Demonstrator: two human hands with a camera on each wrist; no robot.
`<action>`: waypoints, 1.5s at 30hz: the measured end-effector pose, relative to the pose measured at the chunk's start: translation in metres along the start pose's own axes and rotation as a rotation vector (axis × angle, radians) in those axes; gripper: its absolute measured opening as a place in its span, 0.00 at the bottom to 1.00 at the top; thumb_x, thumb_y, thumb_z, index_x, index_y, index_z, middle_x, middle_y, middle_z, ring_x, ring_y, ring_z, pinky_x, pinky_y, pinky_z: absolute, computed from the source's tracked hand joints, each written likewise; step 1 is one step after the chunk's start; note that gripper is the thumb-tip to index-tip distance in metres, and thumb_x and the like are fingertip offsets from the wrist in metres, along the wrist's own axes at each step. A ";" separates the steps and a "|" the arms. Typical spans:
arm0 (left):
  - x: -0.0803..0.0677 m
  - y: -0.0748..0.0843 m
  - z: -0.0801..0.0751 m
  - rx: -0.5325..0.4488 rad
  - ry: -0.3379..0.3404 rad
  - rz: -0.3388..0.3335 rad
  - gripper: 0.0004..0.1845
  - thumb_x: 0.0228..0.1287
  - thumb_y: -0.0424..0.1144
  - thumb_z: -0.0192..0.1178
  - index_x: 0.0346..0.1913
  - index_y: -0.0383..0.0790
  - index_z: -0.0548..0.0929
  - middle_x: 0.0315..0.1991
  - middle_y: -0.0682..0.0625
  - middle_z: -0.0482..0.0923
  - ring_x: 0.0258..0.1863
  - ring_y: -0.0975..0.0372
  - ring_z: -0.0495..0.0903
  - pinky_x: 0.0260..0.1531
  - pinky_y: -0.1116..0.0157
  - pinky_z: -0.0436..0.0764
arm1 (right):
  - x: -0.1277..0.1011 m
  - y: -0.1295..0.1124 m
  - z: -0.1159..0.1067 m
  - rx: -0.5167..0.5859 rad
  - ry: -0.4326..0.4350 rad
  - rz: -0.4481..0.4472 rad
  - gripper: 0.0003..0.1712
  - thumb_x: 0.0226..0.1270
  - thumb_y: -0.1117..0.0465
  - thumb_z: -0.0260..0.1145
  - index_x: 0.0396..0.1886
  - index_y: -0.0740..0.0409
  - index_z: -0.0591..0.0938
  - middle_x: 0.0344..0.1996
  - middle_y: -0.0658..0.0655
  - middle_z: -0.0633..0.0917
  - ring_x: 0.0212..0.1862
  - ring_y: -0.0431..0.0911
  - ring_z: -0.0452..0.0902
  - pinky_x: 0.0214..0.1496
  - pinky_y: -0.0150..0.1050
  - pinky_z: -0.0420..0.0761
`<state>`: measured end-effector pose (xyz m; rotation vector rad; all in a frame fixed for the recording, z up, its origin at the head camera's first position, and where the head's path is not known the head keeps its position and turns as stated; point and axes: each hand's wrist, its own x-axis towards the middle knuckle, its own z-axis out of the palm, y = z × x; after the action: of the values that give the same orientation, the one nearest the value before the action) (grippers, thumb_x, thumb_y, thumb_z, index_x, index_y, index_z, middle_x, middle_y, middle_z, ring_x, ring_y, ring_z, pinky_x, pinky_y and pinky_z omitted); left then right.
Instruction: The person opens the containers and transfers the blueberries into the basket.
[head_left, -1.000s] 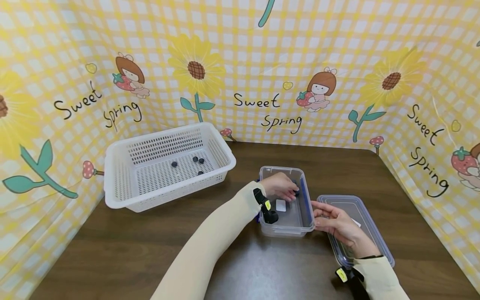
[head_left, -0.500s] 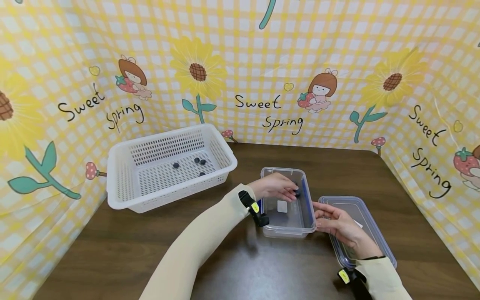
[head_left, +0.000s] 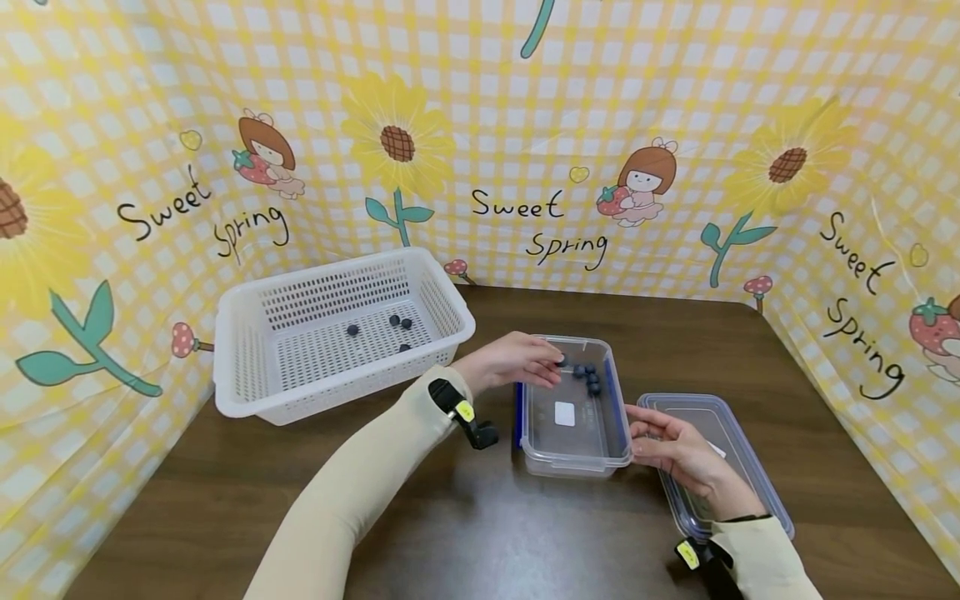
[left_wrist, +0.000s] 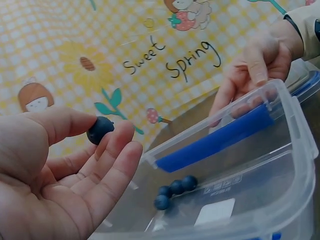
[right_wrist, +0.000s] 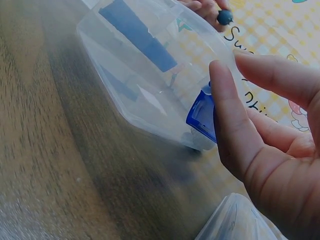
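1. Sunflower-print backdrop encloses a dark wooden table (head_left: 225,500).
2. Clear container (head_left: 573,454) sits mid-table; three blueberries (head_left: 588,379) lie inside at its far end.
3. Left hand (head_left: 510,360) pinches one blueberry (left_wrist: 100,130) above the container's far-left rim.
4. Right hand (head_left: 671,446), fingers relaxed, touches the container's right side, over the lid (head_left: 742,454).
5. White basket (head_left: 240,392) stands left of the container.

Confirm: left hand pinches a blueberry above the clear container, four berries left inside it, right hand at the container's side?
Not quite: three blueberries remain in the clear container, as the left wrist view shows. The left hand does pinch a blueberry; the right hand is at the side.
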<state>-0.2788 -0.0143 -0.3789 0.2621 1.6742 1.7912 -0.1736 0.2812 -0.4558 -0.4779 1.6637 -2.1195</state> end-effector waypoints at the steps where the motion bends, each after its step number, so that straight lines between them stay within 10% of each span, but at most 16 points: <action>1: -0.003 0.001 -0.003 -0.005 0.013 0.003 0.12 0.74 0.28 0.54 0.53 0.22 0.77 0.30 0.43 0.81 0.29 0.59 0.85 0.45 0.56 0.86 | 0.000 0.000 0.000 0.000 -0.004 -0.004 0.30 0.68 0.79 0.59 0.69 0.62 0.72 0.43 0.54 0.81 0.44 0.42 0.82 0.49 0.37 0.85; 27: -0.087 0.024 -0.132 -0.068 0.244 0.173 0.06 0.76 0.31 0.52 0.44 0.33 0.79 0.31 0.48 0.82 0.33 0.61 0.85 0.42 0.65 0.86 | -0.001 0.001 -0.002 -0.009 0.005 -0.005 0.31 0.67 0.79 0.59 0.70 0.68 0.68 0.43 0.54 0.81 0.44 0.42 0.82 0.48 0.37 0.86; 36: -0.107 0.011 -0.179 -0.121 0.438 0.142 0.06 0.77 0.31 0.51 0.49 0.32 0.76 0.32 0.48 0.83 0.36 0.60 0.85 0.50 0.61 0.84 | 0.000 0.000 0.000 -0.011 0.011 0.006 0.31 0.68 0.78 0.60 0.71 0.69 0.67 0.43 0.54 0.81 0.43 0.42 0.82 0.48 0.37 0.86; 45: -0.121 0.011 -0.192 -0.237 0.560 0.086 0.16 0.76 0.33 0.54 0.61 0.31 0.71 0.38 0.47 0.83 0.43 0.58 0.85 0.49 0.63 0.84 | 0.000 0.002 -0.002 0.019 -0.015 -0.020 0.31 0.68 0.80 0.58 0.70 0.68 0.67 0.43 0.54 0.81 0.43 0.43 0.82 0.48 0.37 0.86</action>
<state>-0.2983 -0.2404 -0.3639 -0.3063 1.8036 2.2463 -0.1746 0.2821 -0.4579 -0.5060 1.6359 -2.1387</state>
